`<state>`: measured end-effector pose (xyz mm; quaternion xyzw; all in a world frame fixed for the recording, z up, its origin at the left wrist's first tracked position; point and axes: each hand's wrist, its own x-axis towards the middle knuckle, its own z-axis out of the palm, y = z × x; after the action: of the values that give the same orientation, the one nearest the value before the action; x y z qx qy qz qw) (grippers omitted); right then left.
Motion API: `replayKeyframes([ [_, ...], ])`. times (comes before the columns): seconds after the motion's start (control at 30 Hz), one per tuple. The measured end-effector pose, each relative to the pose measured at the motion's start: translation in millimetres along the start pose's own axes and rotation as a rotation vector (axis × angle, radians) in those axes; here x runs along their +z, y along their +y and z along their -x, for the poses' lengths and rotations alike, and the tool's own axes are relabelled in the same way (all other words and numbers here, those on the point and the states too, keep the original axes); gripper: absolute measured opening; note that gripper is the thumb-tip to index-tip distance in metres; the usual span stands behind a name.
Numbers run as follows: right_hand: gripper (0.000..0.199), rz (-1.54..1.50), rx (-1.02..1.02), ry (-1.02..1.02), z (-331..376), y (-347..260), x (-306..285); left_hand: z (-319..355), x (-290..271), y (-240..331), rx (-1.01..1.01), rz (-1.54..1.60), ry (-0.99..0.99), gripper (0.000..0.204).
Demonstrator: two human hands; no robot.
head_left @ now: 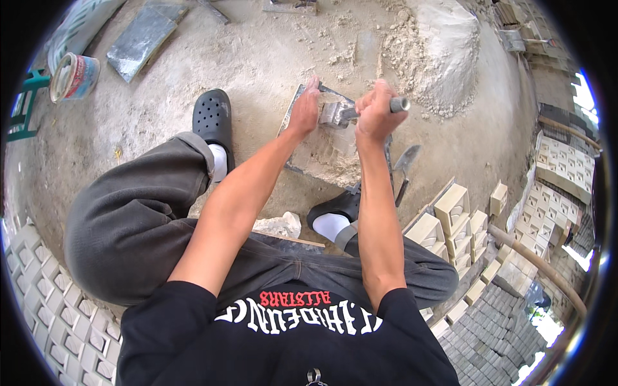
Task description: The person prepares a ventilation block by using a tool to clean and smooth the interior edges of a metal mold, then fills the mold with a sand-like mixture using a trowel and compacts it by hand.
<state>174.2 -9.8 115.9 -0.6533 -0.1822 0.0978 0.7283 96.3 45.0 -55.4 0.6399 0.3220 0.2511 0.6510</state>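
A flat, dark-edged slab [291, 168] lies on the ground between my feet, with crumbly beige sand mix [344, 168] spread over it. My right hand [376, 110] is wrapped round the bar of a metal tool [334, 115], whose blocky grey head rests over the slab and whose round, hollow end sticks out to the right. At the slab's far left edge is my left hand [305, 110], fingers stretched out and close together beside the tool's head, gripping nothing. A trowel [405, 159] lies just right of the slab.
A pale powder heap [454, 51] rises at the far right. Hollow cream blocks [450, 219] stand stacked near my right knee, with more patterned blocks [45, 309] at the lower left. A bucket [75, 77] and a grey sheet [143, 40] are at the far left.
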Motion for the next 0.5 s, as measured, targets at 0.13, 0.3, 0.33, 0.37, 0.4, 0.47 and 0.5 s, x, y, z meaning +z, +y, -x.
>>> replayKeyframes([
  [0.13,0.037,-0.037,-0.059,0.031,2.1,-8.3,-7.0,8.1,5.3,6.0,0.141,-0.206,-0.011,0.073],
  [0.3,0.039,0.027,0.071,-0.003,-6.6,-0.5,13.4,5.5,0.0,1.1,0.238,-0.234,-0.007,0.089],
  [0.33,0.039,0.027,0.082,-0.004,-4.9,-7.1,14.6,6.7,-2.0,1.3,0.201,-0.171,0.023,0.086],
  [0.37,0.038,-0.038,0.052,0.010,-4.5,-14.7,10.1,5.7,-1.8,3.9,0.166,-0.107,0.057,0.084],
  [0.4,0.038,-0.103,0.021,0.025,-3.6,-16.2,7.0,3.6,-2.4,6.2,0.157,-0.111,0.063,0.084],
  [0.47,0.037,0.028,-0.006,0.015,-5.7,7.9,4.4,1.7,4.1,17.2,-0.011,0.043,0.034,0.089],
  [0.5,0.037,0.143,-0.038,-0.012,-6.0,19.2,3.8,-2.8,4.5,16.7,-0.013,0.047,0.026,0.089],
])
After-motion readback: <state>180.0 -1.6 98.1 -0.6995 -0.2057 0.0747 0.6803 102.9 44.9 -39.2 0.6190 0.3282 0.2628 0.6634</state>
